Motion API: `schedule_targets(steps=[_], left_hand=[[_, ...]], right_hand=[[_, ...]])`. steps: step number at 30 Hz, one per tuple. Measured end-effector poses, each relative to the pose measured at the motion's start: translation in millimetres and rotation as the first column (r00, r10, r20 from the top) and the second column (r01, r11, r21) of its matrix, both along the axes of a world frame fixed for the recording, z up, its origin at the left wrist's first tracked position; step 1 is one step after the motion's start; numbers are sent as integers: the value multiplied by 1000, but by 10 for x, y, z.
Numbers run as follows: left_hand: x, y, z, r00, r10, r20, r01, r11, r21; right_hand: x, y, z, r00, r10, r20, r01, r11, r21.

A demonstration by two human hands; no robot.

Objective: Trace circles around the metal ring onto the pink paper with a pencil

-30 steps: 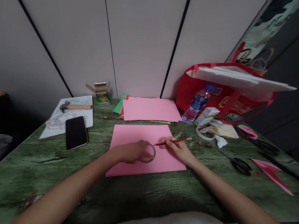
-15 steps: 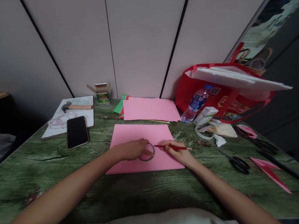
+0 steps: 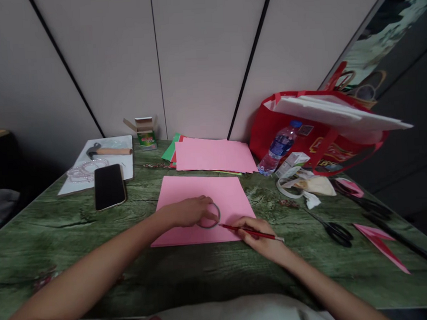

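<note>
A sheet of pink paper (image 3: 200,185) lies flat on the table, apparently with more sheets beneath it. On it rests a thin grey ring (image 3: 219,213), pinned down by the fingers and thumb of my left hand (image 3: 191,212), which cover its left side. Pink paper shows through the ring's middle. My right hand (image 3: 258,239) grips a red pencil (image 3: 253,232) like a pen, near the paper's right edge. The pencil tip is at the ring's lower right edge; whether it touches the paper I cannot tell.
Behind the paper lie more pink sheets (image 3: 213,154). To the left are a phone (image 3: 109,187) and a hammer (image 3: 113,151). On the right stand a water bottle (image 3: 277,149) and a red bag (image 3: 262,129), with black-handled scissors (image 3: 337,233) and folded pink paper (image 3: 383,249) nearer.
My right hand has moved down and slightly right, bringing the pencil tip from the ring's upper right side to its lower right. My left hand stays on the ring.
</note>
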State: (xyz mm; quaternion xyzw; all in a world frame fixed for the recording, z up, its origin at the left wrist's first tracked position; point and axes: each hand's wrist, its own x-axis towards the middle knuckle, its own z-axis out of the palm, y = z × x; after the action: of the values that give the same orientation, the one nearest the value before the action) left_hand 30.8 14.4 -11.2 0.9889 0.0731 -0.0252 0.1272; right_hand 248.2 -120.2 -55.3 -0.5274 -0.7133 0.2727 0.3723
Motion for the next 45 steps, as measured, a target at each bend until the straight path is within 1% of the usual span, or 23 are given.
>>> schedule_targets(steps=[3, 7, 11, 15, 18, 24, 27, 29, 34, 37, 40, 42, 43, 45], left_hand=[[13, 9, 5, 1000, -5, 19, 5, 1000, 6], [44, 15, 26, 1000, -10, 12, 9, 1000, 8], [75, 25, 50, 1000, -6, -27, 6, 1000, 16], [85, 52, 70, 999, -2, -40, 3, 1000, 4], [84, 78, 68, 998, -17, -63, 17, 1000, -6], [86, 100, 49, 997, -32, -63, 30, 999, -22], [91, 83, 80, 994, -32, -101, 32, 999, -3], [93, 68, 105, 992, -28, -121, 30, 999, 13], [88, 39, 117, 990, -13, -143, 20, 999, 49], [82, 22, 105, 991, -3, -131, 9, 999, 48], [74, 5, 94, 994, 9, -113, -4, 999, 45], [66, -5, 82, 996, 19, -87, -16, 999, 42], [60, -12, 74, 997, 22, -72, -20, 999, 39], [44, -29, 56, 998, 23, -51, -21, 999, 38]], right_hand=[[-72, -3, 19, 998, 59, 36, -60, 998, 31], [-185, 21, 102, 978, 194, 75, -198, 979, 48], [-299, 20, 248, 930, 321, 182, -332, 943, 34], [-431, 13, 380, 860, 393, 327, -428, 903, 43], [-527, 43, 382, 812, 401, 424, -462, 885, 49], [-650, 105, 306, 728, 328, 602, -416, 909, 7], [-669, 76, 325, 695, 315, 646, -401, 916, -16], [-650, 34, 333, 688, 305, 659, -387, 922, -22], [-489, -93, 339, 723, 334, 605, -384, 922, -51], [-366, -149, 399, 764, 353, 540, -368, 926, -84], [-211, -137, 458, 834, 356, 421, -347, 933, -100], [-69, -58, 462, 904, 306, 298, -299, 952, -68], [11, 9, 454, 940, 257, 225, -253, 966, -47], [160, 193, 439, 993, 98, 72, -96, 995, -31]])
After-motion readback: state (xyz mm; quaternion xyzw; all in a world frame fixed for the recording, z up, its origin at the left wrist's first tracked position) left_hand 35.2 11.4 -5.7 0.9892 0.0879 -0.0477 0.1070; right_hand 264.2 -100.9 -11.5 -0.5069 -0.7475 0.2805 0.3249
